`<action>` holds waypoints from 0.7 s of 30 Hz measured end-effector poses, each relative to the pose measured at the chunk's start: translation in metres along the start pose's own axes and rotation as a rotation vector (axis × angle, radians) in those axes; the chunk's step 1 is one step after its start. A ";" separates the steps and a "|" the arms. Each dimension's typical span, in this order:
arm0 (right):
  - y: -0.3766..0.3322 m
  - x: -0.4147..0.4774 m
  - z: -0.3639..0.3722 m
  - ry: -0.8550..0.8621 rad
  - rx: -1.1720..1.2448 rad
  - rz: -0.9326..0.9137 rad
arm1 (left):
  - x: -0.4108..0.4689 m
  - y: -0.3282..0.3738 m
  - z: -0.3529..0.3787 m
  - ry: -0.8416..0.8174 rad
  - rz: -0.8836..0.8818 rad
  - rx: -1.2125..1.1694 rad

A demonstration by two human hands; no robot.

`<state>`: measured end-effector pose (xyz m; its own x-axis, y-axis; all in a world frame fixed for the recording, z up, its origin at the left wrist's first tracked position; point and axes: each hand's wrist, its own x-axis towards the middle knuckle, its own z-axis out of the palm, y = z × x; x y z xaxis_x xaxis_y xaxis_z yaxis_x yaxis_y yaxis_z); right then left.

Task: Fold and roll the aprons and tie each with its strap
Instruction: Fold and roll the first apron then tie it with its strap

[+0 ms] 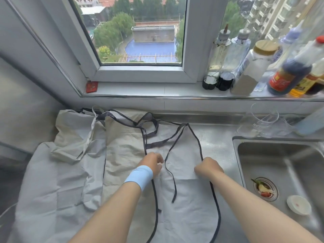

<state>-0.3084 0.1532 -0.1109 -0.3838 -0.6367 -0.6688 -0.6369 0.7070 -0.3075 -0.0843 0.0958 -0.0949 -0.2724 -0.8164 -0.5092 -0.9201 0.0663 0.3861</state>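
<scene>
Saw pale aprons [73, 155] heaped farthest left of the sink [273, 151]. Found the dark-trimmed apron [185, 204] flat on the counter [215, 137], just left of the sink. Noted left hand [152, 164] curled, gripping its left trim; loose strap [171, 179] between hands. Noted right hand [207, 168] fisted on the right trim, nearest the sink.

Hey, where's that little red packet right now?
Head view: the red packet lies at the far left end of the windowsill, below the window frame corner, above the heaped aprons.
</scene>
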 end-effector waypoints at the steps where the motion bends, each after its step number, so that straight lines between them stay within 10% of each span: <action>1: 0.000 -0.006 -0.003 -0.008 0.011 -0.018 | -0.007 0.003 0.000 0.014 0.001 -0.035; 13: -0.085 -0.099 -0.009 -0.492 0.329 -0.339 | -0.091 0.013 -0.033 -0.338 -0.214 -1.098; 21: -0.141 -0.137 0.058 -0.610 0.322 -0.395 | -0.127 -0.082 -0.044 -0.282 -0.323 -0.980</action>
<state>-0.1275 0.1587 -0.0150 0.3237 -0.6439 -0.6933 -0.3889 0.5774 -0.7179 0.0384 0.1689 -0.0284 -0.2274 -0.5423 -0.8088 -0.3669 -0.7217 0.5870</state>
